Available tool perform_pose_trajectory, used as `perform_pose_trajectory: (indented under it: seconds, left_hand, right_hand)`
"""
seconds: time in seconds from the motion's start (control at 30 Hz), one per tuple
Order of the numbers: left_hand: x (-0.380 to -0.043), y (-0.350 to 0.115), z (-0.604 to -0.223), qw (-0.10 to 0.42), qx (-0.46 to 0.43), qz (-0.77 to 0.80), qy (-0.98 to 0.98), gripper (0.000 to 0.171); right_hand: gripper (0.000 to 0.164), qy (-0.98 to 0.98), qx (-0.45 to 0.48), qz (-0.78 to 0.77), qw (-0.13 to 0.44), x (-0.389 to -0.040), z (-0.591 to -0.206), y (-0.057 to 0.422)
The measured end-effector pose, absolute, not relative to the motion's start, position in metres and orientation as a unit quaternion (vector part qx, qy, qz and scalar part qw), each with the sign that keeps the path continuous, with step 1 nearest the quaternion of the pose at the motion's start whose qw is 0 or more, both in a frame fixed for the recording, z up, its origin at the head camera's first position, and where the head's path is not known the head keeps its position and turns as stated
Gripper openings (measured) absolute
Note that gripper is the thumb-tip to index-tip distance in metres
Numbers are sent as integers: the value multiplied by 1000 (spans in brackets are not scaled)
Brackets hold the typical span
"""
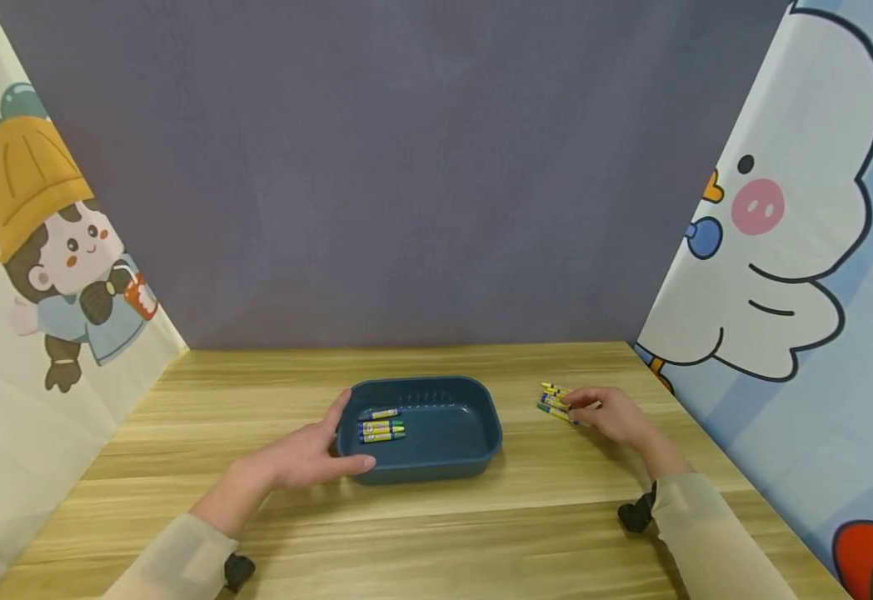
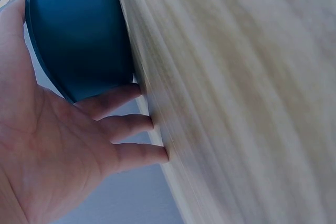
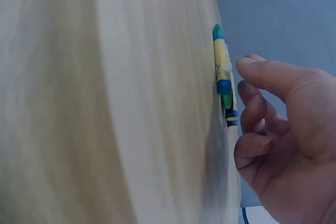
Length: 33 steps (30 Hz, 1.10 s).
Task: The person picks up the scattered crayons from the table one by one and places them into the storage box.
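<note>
My left hand is at the left end of a dark teal plastic tray, its thumb along the front rim and its fingers spread straight. In the left wrist view, several fingertips touch the table beside the tray wall. Several crayons with yellow-and-blue wrappers lie side by side in the tray's left part. To the right of the tray, my right hand hovers over a small group of crayons on the table. Its fingers bend loosely, with thumb and fingertips close to a green crayon.
Beneath everything is a wood-grain table. A dark grey panel stands along its back edge. Cartoon-printed sheets flank it, with a capped child at left and a white bird at right.
</note>
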<state>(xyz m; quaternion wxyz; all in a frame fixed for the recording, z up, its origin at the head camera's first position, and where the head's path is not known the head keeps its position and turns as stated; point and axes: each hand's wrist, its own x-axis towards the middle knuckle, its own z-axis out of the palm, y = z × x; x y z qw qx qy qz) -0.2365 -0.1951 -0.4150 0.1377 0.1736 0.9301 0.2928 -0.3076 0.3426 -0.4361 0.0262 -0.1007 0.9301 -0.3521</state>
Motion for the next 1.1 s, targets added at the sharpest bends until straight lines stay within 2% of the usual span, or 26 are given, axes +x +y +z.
perform_pose_trajectory:
  seconds: [0.67,1.1]
  left_hand:
    - [-235,-196,-415,128,177,296,930,130]
    - [-234,-195,-414,126,178,294,931,130]
  right_hand:
    - [21,941,-123,-311,40,-303,-440,344]
    - [24,945,-126,-299,36,-299,-437,339]
